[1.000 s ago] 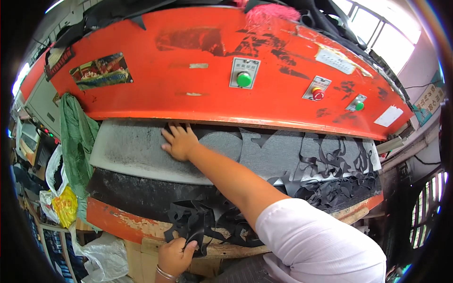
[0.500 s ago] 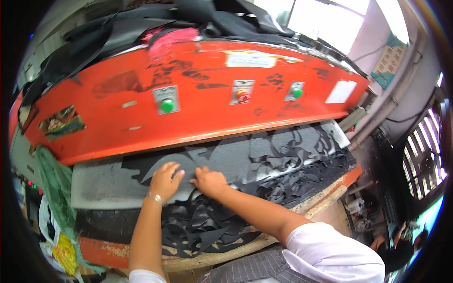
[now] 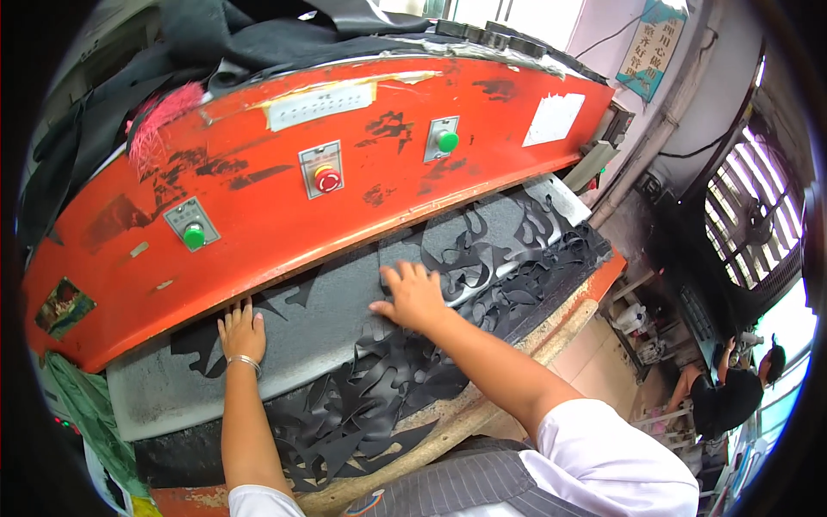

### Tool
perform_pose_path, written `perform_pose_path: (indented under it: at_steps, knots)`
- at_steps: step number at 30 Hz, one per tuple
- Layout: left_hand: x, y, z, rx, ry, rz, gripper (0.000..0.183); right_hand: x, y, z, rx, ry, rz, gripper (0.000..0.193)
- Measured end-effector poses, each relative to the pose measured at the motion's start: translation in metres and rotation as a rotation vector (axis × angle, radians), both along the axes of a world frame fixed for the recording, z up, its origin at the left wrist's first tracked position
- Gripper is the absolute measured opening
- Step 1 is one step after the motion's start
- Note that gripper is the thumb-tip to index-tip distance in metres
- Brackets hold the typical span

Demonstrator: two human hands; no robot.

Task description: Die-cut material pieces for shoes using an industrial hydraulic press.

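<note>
My left hand (image 3: 242, 332) lies flat with fingers stretched on a black sheet piece with cut-out edges (image 3: 195, 343), on the left part of a pale grey board (image 3: 159, 401). Its fingertips reach close to the lower edge of the orange machine beam (image 3: 258, 194). Farther right, my right hand (image 3: 415, 300) is open, fingers spread and holding nothing, over the middle of the board. Curvy black offcuts (image 3: 472, 258) lie beyond it on the board. Whether its fingertips touch the board or a scrap, I cannot tell.
A heap of black scraps (image 3: 370, 392) fills the ledge before the board. The beam carries two green buttons (image 3: 193, 235) and a red one (image 3: 327, 179); black sheets (image 3: 250, 43) are piled on top. Green plastic (image 3: 86, 409) hangs at left. Another person (image 3: 732, 396) is far right.
My hands have moved apart: the left slid toward the board's left part, the right opened and lifted its fingers apart. The view has swung right. Part of the black sheet's bare-board gap has widened.
</note>
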State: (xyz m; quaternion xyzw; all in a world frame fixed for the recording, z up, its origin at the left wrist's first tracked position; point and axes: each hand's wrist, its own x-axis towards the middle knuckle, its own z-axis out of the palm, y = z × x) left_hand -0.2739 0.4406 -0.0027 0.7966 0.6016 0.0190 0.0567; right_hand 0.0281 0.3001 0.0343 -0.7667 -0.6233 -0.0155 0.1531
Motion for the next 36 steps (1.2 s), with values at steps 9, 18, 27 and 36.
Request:
perform_pose_path:
  at_steps: [9,18,27,36]
  knots:
    - [0.083,-0.025,-0.002,0.097,-0.309,-0.346,0.045,0.054,-0.005,-0.046,0.124,0.198,0.255,0.027]
    - [0.276,-0.018,0.009,-0.212,-0.048,-0.066,0.057,0.092,-0.034,-0.046,-0.11,0.281,0.338,0.029]
    - [0.318,-0.011,0.009,-0.219,0.145,0.1,0.058,0.215,-0.132,-0.02,-0.248,0.438,0.706,0.038]
    - [0.383,-0.11,-0.011,-0.134,-0.014,-0.043,0.076,0.407,-0.043,-0.023,-0.142,0.087,-0.278,0.063]
